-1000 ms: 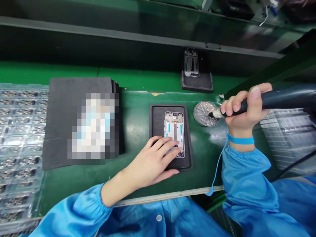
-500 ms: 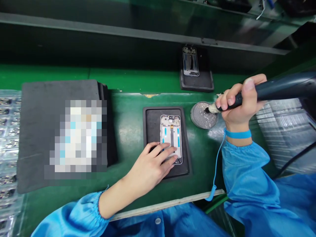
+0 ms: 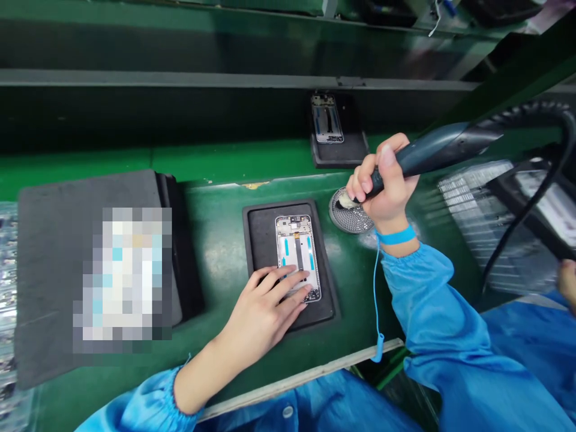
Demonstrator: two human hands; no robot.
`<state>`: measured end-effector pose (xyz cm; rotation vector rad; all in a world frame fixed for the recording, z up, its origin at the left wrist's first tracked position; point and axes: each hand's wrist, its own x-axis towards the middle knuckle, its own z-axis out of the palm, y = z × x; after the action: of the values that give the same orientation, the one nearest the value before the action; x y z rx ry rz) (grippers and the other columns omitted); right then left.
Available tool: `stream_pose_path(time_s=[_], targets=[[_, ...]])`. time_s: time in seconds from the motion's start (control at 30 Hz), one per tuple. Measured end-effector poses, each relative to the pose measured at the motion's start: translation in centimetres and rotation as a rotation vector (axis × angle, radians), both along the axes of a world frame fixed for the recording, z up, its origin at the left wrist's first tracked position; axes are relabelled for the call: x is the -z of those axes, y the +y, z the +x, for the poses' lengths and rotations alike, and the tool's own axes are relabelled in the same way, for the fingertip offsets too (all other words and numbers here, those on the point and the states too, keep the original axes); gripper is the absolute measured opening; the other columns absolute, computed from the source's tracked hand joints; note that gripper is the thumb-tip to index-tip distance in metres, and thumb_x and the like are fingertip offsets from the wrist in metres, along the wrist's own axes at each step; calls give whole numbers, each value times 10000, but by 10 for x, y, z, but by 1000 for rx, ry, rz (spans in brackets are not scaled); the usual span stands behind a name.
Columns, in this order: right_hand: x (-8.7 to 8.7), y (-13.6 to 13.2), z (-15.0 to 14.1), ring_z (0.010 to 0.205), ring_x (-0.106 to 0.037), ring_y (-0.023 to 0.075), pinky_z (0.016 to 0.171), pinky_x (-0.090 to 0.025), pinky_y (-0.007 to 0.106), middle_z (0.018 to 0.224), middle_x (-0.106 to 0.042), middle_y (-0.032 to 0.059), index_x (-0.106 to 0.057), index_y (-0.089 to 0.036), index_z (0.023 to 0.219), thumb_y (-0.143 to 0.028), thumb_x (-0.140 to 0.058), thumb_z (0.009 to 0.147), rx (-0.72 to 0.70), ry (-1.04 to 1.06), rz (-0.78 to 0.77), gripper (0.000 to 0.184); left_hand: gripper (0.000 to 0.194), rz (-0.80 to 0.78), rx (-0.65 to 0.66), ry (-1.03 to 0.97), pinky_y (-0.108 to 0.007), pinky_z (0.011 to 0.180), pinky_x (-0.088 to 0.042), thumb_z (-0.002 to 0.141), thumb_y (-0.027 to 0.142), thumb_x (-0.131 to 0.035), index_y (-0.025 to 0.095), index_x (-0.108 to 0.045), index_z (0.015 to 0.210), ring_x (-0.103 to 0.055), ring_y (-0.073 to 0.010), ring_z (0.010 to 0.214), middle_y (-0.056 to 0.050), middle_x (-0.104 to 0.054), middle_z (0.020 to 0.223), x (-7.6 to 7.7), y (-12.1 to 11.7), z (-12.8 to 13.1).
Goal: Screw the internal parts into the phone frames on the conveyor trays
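Note:
My left hand [image 3: 272,309] lies flat, fingers spread, over the lower part of an opened phone frame [image 3: 294,243] with blue strips and a dark flex cable. The phone rests in a black tray [image 3: 261,231]. My right hand [image 3: 386,180] is wrapped around a dark electric screwdriver [image 3: 432,149], held at a slant with its pale front end low on the left. That end is over a round dish with a perforated top [image 3: 353,223]; whether its tip touches the dish cannot be made out. A blue wrist strap [image 3: 396,237] circles my right wrist.
At the back, another phone frame [image 3: 327,120] lies on a second black tray [image 3: 342,157]. On the left are stacked black trays [image 3: 90,198] with a blurred-out item. To the right sit clear plastic trays [image 3: 468,210], a black cable [image 3: 517,222] and another person's hand [image 3: 567,282].
The view has shifted, so most things sit further left. The screwdriver's front end has moved slightly left across the dish. Another person's hand and a dark tray now show at the right.

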<state>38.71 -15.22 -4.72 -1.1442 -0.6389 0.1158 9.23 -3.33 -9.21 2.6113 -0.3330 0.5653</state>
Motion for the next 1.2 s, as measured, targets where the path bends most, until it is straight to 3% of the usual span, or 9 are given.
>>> stream_pose_path(time_s=[0.1, 0.27, 0.47, 0.83, 1.2], targets=[[4, 1, 1, 391, -347, 141, 403, -346, 330, 586, -424, -116, -504, -329, 956, -728, -958, 1004, 6, -7, -32, 606, 239, -4, 6, 1, -449, 1121, -592, 1261, 249, -680, 204, -894, 1358, -813, -278, 1372, -58, -905, 1485, -1, 1, 1], [7, 1, 3, 392, -395, 129, 388, -363, 312, 600, -469, -118, -548, -320, 971, -617, -937, 1045, -14, 8, 25, 495, 215, -24, 25, 12, -446, 1118, -576, 1231, 222, -720, 193, -885, 1366, -799, -291, 1392, -66, -894, 1512, 0, 5, 0], [9, 1, 3, 426, -375, 141, 422, -382, 334, 617, -406, -109, -496, -330, 994, -789, -905, 1008, 37, -10, -73, 615, 222, -27, 29, 27, -449, 1107, -585, 1209, 212, -743, 199, -889, 1375, -798, -291, 1392, -84, -892, 1516, 3, 6, -1], [7, 1, -2, 422, -327, 149, 412, -344, 341, 579, -418, -113, -464, -333, 975, -771, -973, 965, -20, 45, -31, 672, 235, -26, 36, 47, -454, 1114, -587, 1200, 207, -757, 198, -889, 1394, -792, -297, 1409, -91, -893, 1515, 1, 7, -1], [10, 1, 0, 399, -398, 130, 400, -399, 294, 587, -491, -148, -506, -325, 991, -698, -986, 974, -99, 49, 15, 608, 230, -3, 39, 49, -454, 1108, -604, 1207, 210, -743, 206, -896, 1379, -801, -290, 1376, -81, -896, 1511, -1, 9, 0]])
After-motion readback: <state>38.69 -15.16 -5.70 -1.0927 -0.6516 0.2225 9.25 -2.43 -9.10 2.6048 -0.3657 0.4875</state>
